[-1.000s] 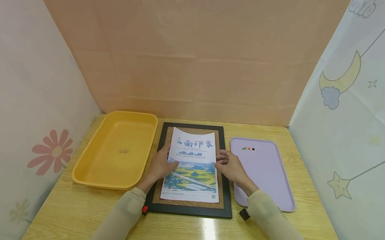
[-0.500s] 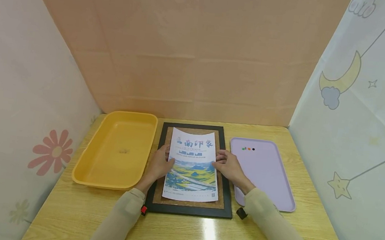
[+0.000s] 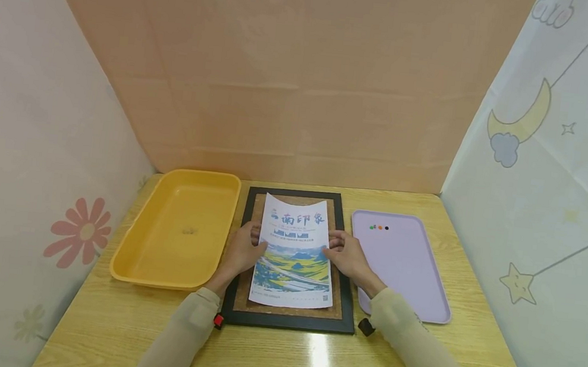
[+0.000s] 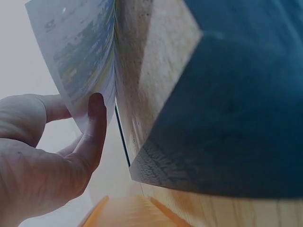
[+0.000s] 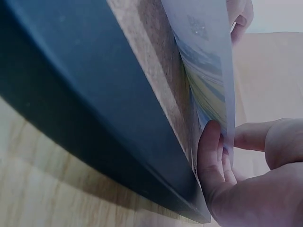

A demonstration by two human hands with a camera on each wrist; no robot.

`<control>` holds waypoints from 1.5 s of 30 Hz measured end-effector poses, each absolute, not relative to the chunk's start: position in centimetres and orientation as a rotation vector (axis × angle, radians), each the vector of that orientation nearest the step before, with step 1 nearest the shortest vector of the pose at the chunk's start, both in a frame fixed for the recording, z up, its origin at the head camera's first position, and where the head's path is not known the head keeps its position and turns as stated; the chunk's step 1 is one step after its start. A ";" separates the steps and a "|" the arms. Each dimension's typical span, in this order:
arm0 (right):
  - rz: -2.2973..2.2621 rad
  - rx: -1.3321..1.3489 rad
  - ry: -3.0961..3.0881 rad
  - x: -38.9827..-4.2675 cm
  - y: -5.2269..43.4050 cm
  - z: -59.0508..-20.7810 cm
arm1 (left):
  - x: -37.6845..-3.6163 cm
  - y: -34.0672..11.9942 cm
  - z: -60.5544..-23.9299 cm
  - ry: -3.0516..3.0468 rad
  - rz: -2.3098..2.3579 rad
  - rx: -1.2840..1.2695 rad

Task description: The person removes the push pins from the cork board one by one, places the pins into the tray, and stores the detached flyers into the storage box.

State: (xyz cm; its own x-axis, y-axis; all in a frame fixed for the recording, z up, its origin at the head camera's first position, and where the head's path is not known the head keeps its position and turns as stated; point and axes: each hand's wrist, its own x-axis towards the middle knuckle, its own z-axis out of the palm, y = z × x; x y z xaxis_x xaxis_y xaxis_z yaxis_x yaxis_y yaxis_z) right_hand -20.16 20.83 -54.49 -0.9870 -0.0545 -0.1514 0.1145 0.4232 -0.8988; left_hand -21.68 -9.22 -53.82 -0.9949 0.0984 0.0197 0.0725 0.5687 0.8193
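Observation:
A printed paper poster (image 3: 295, 267) with a green and blue landscape lies over a black-framed cork board (image 3: 337, 313), its side edges curled up. At its left edge my left hand (image 3: 243, 250) pinches the paper, thumb on the printed face and fingers behind. My right hand (image 3: 353, 258) pinches the opposite edge the same way. In the left wrist view the poster (image 4: 80, 52) bows up from the cork, held by the left hand (image 4: 57, 156). The right wrist view has the right hand (image 5: 251, 170) gripping the raised edge of the poster (image 5: 208, 71).
To the left stands a yellow plastic tray (image 3: 176, 225). On the right lies a lilac tray (image 3: 403, 267) with a few small pushpin-like pieces (image 3: 379, 228), green, orange and black, near its far edge. A peach-coloured backdrop (image 3: 304, 89) rises behind the wooden table (image 3: 264, 360).
Both hands have drawn slightly closer together, and the left thumb has moved back toward the paper's edge. The poster's side edges now bow up more, and the sheet has shifted slightly.

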 end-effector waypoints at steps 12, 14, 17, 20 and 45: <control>-1.623 0.053 2.543 -20.0 21.2 -54.1 | -21.5 -9.1 -53.0 2.760 1.443 0.152; -1.630 0.037 2.552 -19.9 21.4 -54.0 | -21.5 -9.1 -52.8 2.763 1.444 0.167; -1.655 0.005 2.552 -19.7 21.7 -53.6 | -21.4 -9.0 -52.3 2.769 1.457 0.200; -1.678 -0.028 2.554 -19.6 21.9 -53.2 | -21.4 -9.0 -51.8 2.776 1.473 0.238; -1.807 -0.046 2.525 -18.9 22.9 -49.3 | -21.1 -10.1 -47.4 2.765 1.521 0.337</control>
